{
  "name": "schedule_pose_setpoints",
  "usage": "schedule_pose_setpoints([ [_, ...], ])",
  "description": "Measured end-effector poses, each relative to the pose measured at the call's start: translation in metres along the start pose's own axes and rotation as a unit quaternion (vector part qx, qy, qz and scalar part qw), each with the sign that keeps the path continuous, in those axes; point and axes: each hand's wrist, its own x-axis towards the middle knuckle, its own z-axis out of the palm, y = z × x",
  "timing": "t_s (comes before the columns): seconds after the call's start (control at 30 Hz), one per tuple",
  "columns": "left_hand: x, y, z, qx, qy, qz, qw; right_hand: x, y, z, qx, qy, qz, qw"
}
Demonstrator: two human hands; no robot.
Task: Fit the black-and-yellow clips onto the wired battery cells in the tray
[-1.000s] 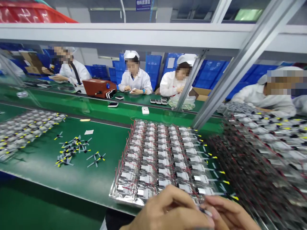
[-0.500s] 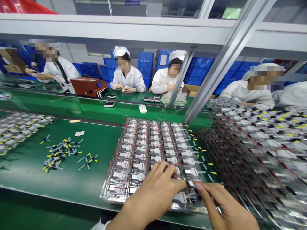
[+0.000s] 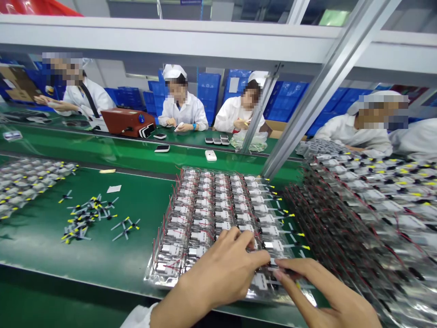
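A clear plastic tray [image 3: 150, 278] in front of me holds rows of small white motor units with red wires. My left hand [image 3: 221, 264] lies over its near part, fingers curled, with the thumb against a motor unit [image 3: 273, 262] in the right column. From the right, my right hand [image 3: 321, 282] has thumb and index finger around a small propeller [image 3: 292, 274] with a dark hub at that unit's end. The fingers partly hide the propeller. Other units up the tray's right edge carry propellers with yellow blade tips [image 3: 300, 234].
Loose propellers [image 3: 85, 216] lie piled on the green bench [image 3: 41, 255] at left, near another filled tray [image 3: 30, 182]. High stacked trays [image 3: 358, 218] stand close on the right. A slanted metal post [image 3: 317, 95] rises behind. Several co-workers in white sit across the line.
My right hand's index finger and thumb have shifted slightly and spread a little at the propeller. My left thumb has moved slightly right. The white device on the line has moved right.
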Motion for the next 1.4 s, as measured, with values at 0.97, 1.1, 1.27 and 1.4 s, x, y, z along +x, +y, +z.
schedule_pose_setpoints([
  [0.97,-0.003,-0.002,0.011,-0.150,0.028,-0.084,0.985,0.014,-0.006,0.017,0.122,-0.064,0.137,0.981],
  [1.1,-0.004,-0.003,0.013,-0.149,0.036,-0.082,0.985,0.010,-0.004,0.019,0.116,-0.068,0.143,0.981],
  [1.27,-0.003,-0.003,0.012,-0.153,0.035,-0.084,0.984,0.011,-0.004,0.020,0.127,-0.078,0.154,0.977],
  [1.4,-0.001,-0.001,0.009,-0.148,0.027,-0.090,0.985,0.015,-0.006,0.019,0.144,-0.087,0.152,0.974],
])
